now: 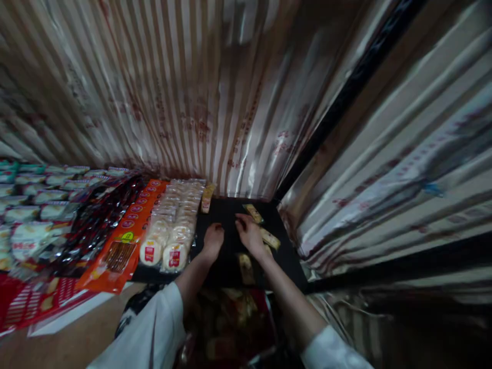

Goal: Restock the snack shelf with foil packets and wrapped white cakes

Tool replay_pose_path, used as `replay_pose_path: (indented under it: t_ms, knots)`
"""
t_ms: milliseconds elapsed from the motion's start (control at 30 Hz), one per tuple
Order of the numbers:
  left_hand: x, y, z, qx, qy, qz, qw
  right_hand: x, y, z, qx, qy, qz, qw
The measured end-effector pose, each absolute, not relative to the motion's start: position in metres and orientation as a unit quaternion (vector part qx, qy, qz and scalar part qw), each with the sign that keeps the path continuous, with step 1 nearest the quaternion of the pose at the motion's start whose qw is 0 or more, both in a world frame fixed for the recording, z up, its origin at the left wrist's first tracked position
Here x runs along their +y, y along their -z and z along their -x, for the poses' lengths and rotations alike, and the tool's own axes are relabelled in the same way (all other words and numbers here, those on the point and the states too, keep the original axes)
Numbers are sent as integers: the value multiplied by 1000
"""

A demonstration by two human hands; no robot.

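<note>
My left hand hovers over the left part of a black surface. Its fingers are loosely bent, with nothing visible in them. To its right, my right hand reaches over the same surface, fingers stretched to the left and a little apart. Close beside its fingers lies a small yellowish wrapped packet. Another packet is just right of that hand, partly covering a further one. Nearer to me is a blurred packet. A yellow packet rests at the back left edge.
Left of the black surface run two rows of clear-wrapped round white cakes, then orange snack bags and dark shiny packets. White packs fill the far left. Striped plastic sheeting hangs behind; a dark post crosses it.
</note>
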State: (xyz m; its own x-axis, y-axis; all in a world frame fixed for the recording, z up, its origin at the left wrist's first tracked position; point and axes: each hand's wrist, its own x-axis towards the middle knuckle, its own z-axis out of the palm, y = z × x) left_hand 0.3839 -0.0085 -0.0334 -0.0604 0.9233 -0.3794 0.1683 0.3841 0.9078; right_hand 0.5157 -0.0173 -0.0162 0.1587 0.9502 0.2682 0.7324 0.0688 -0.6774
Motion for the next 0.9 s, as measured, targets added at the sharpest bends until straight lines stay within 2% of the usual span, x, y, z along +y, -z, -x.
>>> replay_pose_path:
  t_ms: [233,367,500,733,900]
  knots:
    - [-83,33,-396,648,-280,-525,475,-120,21,-543,-671,-122,667,301]
    - [-112,40,-400,634,-254,-553,477,-157,39,-529,-678,-112,669,284]
    - [-129,45,-400,629,-266,-545,486,-169,45,-513,-644,-150,672,333]
    - [-152,40,-384,603,-407,-448,520,-176,52,-494,-512,-383,616,460]
    - [-158,30,-369,561,-459,-413,552,-177,58,-482,-467,-464,554,510]
